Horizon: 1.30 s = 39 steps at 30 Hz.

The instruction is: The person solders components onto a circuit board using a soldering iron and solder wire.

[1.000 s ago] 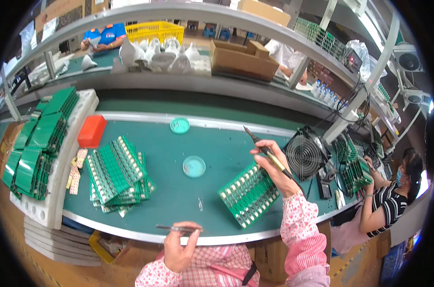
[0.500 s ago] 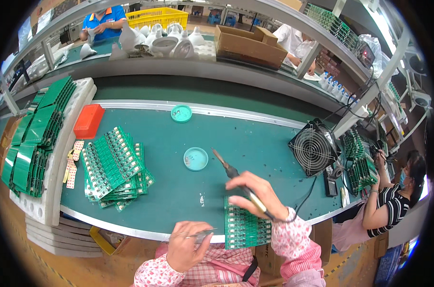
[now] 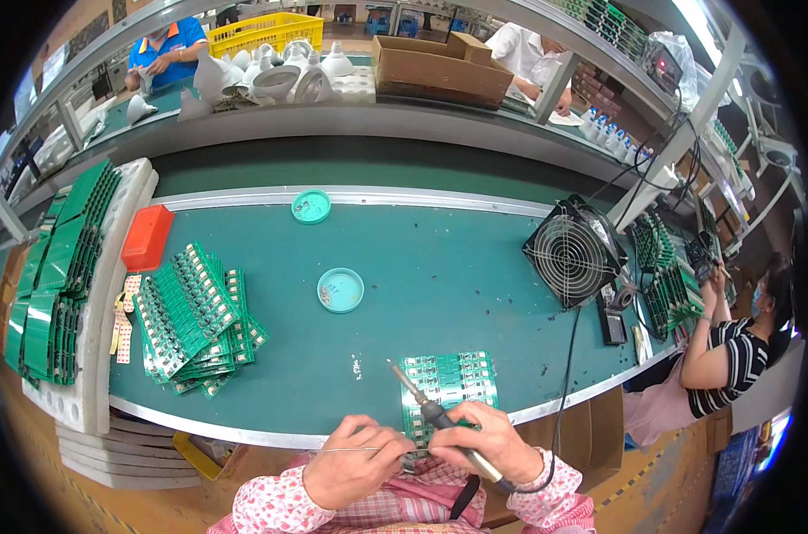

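My right hand (image 3: 493, 441) is wrapped round a soldering iron (image 3: 433, 411), whose tip points up and to the left over the bench. A green circuit board panel (image 3: 453, 378) lies near the front edge beneath the iron, its lower part covered by my hands. My left hand (image 3: 357, 458) is beside the panel's lower left corner, fingers pinched on a thin silvery wire (image 3: 340, 449) that sticks out to the left. A small grey piece shows by its fingertips, too hidden to name. Two round turquoise dishes hold tiny bits: the nearer dish (image 3: 341, 291) and the farther dish (image 3: 311, 206).
Stacked circuit board panels (image 3: 194, 311) lie left on the bench, beside a red box (image 3: 147, 238). More boards stand on a white foam tray (image 3: 95, 356). A black fan (image 3: 575, 254) stands right, its cable near my right hand. A co-worker (image 3: 733, 356) sits at the right.
The soldering iron has come down and left toward my left hand. My left hand has moved right, against the panel's lower edge. The whole view has shifted a little.
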Each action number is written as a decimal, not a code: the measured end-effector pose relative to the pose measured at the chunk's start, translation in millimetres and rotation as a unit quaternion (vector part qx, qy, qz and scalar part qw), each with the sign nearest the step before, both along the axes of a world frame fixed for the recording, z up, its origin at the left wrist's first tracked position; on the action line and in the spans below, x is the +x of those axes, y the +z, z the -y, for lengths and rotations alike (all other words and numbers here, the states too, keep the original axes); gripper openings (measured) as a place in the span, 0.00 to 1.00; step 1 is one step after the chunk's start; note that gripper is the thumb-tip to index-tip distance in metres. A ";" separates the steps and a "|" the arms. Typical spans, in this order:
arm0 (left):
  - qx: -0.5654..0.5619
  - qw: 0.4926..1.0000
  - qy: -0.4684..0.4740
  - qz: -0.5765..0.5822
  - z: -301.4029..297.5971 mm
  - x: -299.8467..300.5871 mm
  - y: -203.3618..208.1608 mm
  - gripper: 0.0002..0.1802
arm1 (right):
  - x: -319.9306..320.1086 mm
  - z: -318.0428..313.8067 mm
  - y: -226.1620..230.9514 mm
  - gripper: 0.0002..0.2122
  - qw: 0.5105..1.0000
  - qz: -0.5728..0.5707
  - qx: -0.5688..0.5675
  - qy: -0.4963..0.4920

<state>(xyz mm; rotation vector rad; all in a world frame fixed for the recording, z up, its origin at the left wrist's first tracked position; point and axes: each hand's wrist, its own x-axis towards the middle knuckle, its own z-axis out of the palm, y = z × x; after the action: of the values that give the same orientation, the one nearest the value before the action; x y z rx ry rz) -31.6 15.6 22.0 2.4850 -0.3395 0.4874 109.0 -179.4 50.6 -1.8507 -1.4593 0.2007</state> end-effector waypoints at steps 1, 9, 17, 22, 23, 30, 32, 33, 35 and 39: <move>-0.032 0.999 -0.008 -0.023 -2.3 -1.6 0.7 0.21 | 3.9 0.7 -0.7 0.11 1.000 -0.025 0.007 -0.007; -0.124 0.947 0.294 0.017 -20.4 -5.0 -14.6 0.11 | -4.6 15.5 -35.9 0.23 0.959 0.066 -0.007 -0.277; -0.142 0.940 0.311 0.013 -21.3 4.8 -17.3 0.08 | 2.9 -6.2 -32.7 0.23 0.971 0.024 0.012 -0.237; -0.158 0.927 0.341 0.020 -28.6 22.1 -19.3 0.08 | 3.7 -4.7 -39.9 0.22 0.967 0.010 0.036 -0.254; -0.150 0.931 0.333 0.018 -32.1 23.5 -21.2 0.09 | 4.4 -4.4 -40.4 0.22 0.964 0.023 0.034 -0.263; -0.157 0.932 0.328 0.001 -39.6 33.3 -17.9 0.08 | 4.5 -3.8 -39.9 0.21 0.961 0.025 0.029 -0.276; -0.176 0.927 0.330 -0.004 -40.3 37.4 -17.7 0.08 | 4.4 -4.0 -39.0 0.21 0.961 0.017 0.029 -0.276; -0.197 0.924 0.329 -0.008 -40.4 39.6 -19.0 0.08 | 4.5 -3.8 -39.4 0.21 0.960 0.011 0.029 -0.279; -0.200 0.922 0.332 -0.015 -40.6 41.9 -21.6 0.08 | 4.9 -4.0 -40.7 0.21 0.959 0.013 0.026 -0.281; -0.175 0.930 0.324 -0.005 -41.6 41.3 -22.1 0.08 | 4.8 -3.8 -42.3 0.21 0.958 0.022 0.021 -0.285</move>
<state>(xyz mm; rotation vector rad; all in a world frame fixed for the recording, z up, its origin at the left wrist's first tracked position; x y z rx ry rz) 9.7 57.2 -0.1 2.1959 0.5565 0.7191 113.8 -175.5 8.3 -2.1645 -0.8931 -0.1533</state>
